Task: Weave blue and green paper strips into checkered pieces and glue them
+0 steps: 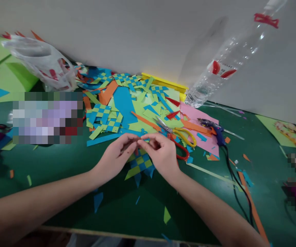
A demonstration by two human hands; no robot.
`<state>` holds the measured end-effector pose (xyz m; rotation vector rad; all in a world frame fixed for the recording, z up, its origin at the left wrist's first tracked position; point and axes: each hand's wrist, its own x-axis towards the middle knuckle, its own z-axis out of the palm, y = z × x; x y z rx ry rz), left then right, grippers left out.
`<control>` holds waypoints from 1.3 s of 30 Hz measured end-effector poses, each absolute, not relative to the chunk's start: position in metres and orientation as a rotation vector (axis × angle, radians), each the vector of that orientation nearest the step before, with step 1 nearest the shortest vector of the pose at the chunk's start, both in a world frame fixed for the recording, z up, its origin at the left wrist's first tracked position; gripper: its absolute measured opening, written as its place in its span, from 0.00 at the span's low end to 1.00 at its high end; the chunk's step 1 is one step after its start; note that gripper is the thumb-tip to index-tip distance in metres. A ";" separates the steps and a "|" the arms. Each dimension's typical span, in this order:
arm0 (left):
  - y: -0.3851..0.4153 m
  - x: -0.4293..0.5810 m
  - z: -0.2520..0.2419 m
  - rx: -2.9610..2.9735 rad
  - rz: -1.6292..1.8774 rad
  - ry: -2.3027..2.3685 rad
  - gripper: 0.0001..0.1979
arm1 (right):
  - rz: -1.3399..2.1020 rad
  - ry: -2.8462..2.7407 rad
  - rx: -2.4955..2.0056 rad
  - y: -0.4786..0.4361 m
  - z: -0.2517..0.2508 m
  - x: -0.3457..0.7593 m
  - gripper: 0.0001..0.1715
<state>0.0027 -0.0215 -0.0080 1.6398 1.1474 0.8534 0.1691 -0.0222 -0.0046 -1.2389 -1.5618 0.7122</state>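
My left hand [121,151] and my right hand [160,149] meet at the fingertips over the middle of the table. Both are closed in a pinch, and whatever sits between the fingers is too small or hidden to make out. Just below them shows a woven blue and green paper piece [140,164] with pointed blue ends. Its upper part is covered by the fingers, so I cannot tell whether they touch it. Beside my right hand lie scissors with yellow handles [185,134] and a red-handled pair [180,151], partly hidden.
Woven pieces and paper strips [103,115] heap up toward the wall. A tall plastic bottle [222,65] leans there. A blue glue gun [217,135] with a black cord rests on pink paper [199,115]. At left stands a white plastic bag [40,58]. Scraps litter the green table [127,209].
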 end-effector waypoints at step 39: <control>-0.019 0.018 -0.009 1.707 0.708 1.051 0.13 | 0.513 -1.756 -1.090 -0.041 -0.025 0.197 0.06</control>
